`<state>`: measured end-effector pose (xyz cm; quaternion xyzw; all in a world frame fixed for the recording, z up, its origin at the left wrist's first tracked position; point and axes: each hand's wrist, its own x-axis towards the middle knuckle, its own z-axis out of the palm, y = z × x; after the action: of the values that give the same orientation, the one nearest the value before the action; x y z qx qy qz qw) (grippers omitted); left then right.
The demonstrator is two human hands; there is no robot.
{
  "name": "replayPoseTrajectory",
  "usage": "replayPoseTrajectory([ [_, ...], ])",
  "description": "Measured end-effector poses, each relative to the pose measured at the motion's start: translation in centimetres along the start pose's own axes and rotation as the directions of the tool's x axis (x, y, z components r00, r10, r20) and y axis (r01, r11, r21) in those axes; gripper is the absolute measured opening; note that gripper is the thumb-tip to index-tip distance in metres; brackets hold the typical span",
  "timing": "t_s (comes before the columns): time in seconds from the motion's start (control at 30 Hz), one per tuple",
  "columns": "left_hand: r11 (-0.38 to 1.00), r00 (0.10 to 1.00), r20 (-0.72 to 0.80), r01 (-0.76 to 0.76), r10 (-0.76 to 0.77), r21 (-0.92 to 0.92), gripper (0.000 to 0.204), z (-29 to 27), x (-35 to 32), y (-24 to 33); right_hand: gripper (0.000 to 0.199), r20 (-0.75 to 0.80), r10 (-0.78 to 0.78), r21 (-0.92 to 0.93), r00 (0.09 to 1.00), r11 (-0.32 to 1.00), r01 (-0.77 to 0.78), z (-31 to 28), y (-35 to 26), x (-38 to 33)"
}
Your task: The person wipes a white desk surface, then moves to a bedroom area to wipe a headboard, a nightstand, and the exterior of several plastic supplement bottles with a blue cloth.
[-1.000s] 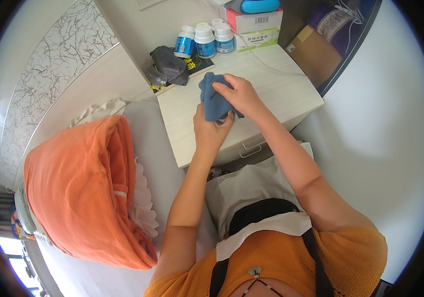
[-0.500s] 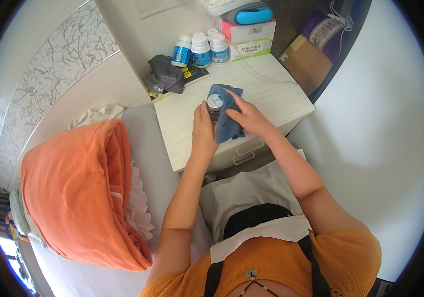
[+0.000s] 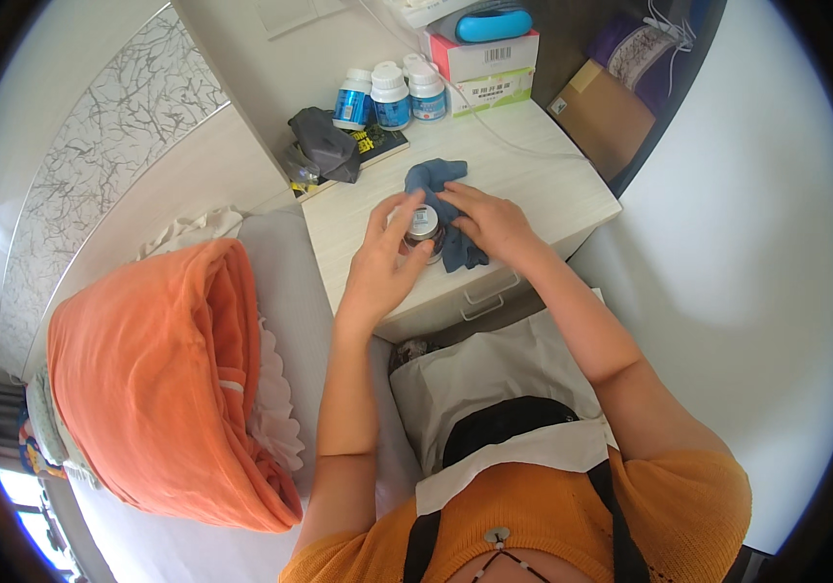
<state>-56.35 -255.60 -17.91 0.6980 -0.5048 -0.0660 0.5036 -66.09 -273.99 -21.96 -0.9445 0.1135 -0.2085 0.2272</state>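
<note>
A small jar (image 3: 423, 222) with a silvery lid and dark body is upright at the nightstand's near part. My left hand (image 3: 384, 262) curves around its left side, thumb in front and index finger behind, the other fingers spread. Whether the jar's base rests on the top is hidden. Beside the jar, a blue-grey cloth (image 3: 463, 251) hangs in loose folds along its right side. My right hand (image 3: 496, 229) is closed loosely on the cloth, with the thumb and fingertips on its folds.
The pale wooden nightstand (image 3: 543, 199) bears several white-capped blue bottles (image 3: 392, 109), stacked boxes (image 3: 489, 89) and a dark grey pouch (image 3: 324, 146) on a book. A cable crosses its back. Left, a folded orange blanket (image 3: 154, 379) lies on the bed. A cardboard box (image 3: 603, 119) stands right.
The jar has come slightly nearer to me and lower. My left fingers have spread and shifted around it. The cloth has dropped off the jar into looser folds.
</note>
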Motion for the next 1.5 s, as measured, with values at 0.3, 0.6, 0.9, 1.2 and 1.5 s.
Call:
replayPoseTrajectory([
  [0.3,0.998,0.998,0.014,0.063,-0.063,0.001,0.051,-0.2,-0.1,0.3,0.050,0.208,0.143,0.675,0.968,0.695,-0.248,-1.1,1.0,-1.3],
  [0.6,0.994,0.999,0.024,-0.041,0.039,0.097,0.048,0.7,-0.2,0.6,0.053,0.271,0.196,0.570,0.942,0.756,-0.322,-1.9,-0.5,-2.0],
  [0.9,0.978,0.988,-0.123,0.117,-0.097,0.173,0.047,0.7,-0.1,0.1,0.052,-0.032,0.017,0.392,0.999,0.920,-0.003,0.4,-3.8,-3.8],
  [1.2,0.985,0.993,0.027,0.112,-0.116,0.130,0.045,-1.5,-0.2,0.4,0.047,0.147,0.144,0.447,0.979,0.873,-0.195,-0.9,-3.2,-2.6],
  [1.5,0.997,0.996,-0.066,0.066,-0.063,0.033,0.046,-0.8,0.1,0.5,0.044,-0.152,0.017,0.345,0.988,0.938,0.037,1.2,-3.1,-3.6],
])
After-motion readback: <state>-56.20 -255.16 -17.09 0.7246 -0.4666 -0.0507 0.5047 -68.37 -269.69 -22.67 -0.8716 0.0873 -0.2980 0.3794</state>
